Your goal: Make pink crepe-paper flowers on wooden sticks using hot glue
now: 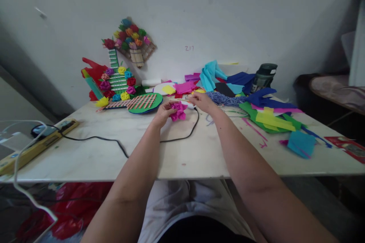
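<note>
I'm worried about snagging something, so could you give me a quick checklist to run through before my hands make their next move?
1. Bright pink crumpled-paper flower held in the bare left hand: ok, the fingers are on its left side.
2. Bare right hand gripping the white corded tool: cannot tell, the contact is too small to make out.
3. Thin black electrical cord free of the left forearm: not ok, it passes underneath.
4. Cord plugged into the long yellow power strip: cannot tell.
5. Dark lidded plastic bottle upright and apart from both hands: ok.
</note>
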A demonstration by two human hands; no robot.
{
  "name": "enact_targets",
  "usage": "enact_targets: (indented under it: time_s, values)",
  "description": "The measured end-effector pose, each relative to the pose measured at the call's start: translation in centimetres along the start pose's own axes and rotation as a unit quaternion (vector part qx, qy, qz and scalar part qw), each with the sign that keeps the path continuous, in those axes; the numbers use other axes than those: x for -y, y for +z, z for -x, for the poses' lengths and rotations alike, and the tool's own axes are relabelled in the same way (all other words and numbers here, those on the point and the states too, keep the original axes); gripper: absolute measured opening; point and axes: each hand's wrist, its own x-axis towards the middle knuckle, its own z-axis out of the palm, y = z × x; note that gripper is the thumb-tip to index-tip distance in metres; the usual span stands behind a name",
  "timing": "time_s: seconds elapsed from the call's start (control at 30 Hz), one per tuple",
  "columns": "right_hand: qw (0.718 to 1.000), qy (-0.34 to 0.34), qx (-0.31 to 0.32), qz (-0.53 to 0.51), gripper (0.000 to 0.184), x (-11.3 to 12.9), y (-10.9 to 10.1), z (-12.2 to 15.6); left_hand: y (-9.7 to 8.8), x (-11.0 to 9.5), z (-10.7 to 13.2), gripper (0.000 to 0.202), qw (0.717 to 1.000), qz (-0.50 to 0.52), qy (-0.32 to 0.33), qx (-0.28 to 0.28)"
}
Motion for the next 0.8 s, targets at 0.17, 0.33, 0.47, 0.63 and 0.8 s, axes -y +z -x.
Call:
enact_targets:
  time_s: [0.17,0.33,0.47,0.63,0.8]
  values:
    - [0.999,-0.002,0.052,-0.002,0.03,-0.4,-1.2,0.4,-0.1,-0.5,0.2,0.048,1.0,0.004,0.008,0.019]
    - [0.998,-0.002,0.067,0.016,0.026,-0.5,-2.0,0.6,-0.3,-0.8,0.1,0.051,0.999,-0.008,0.02,0.041]
    - [0.996,0.008,0.07,0.061,0.022,-0.2,-2.3,0.7,-0.4,-0.8,0.1,0.051,0.999,-0.018,0.033,0.036]
    - [0.989,0.023,0.06,0.132,0.017,0.8,-2.6,0.9,-0.3,-0.8,0.0,0.049,0.998,-0.016,0.05,0.027]
    - [0.984,0.032,0.053,0.166,0.014,1.4,-2.5,1.0,-0.5,-0.5,-0.2,0.049,0.998,-0.016,0.053,0.032]
